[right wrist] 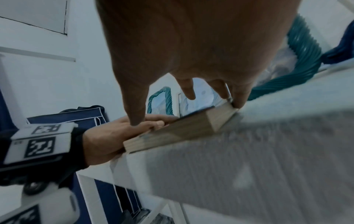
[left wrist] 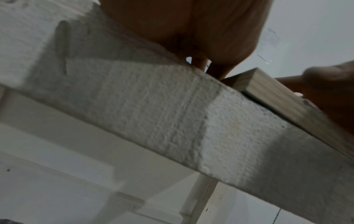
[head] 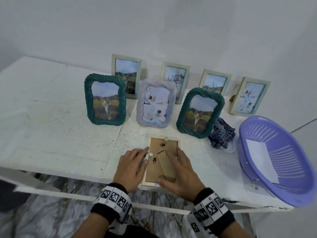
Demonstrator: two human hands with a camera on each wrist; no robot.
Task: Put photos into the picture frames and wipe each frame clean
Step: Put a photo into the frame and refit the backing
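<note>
Head view: a wooden frame [head: 163,162] lies face down at the near edge of the white table [head: 51,134], its brown backing uppermost. Both hands rest flat on it, fingers extended: left hand [head: 131,168] on its left border, right hand [head: 179,170] across the backing (thumb at the near rail). Seven filled frames stand beyond.

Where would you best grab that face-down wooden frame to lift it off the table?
Probably by its two long side rails, one hand coming in from each side. The face-down frame lies flat with its thin backing board and stand leg uppermost, so nothing on top offers a grip. Its near end overhangs the table edge, so fingers could also hook under there.
</note>
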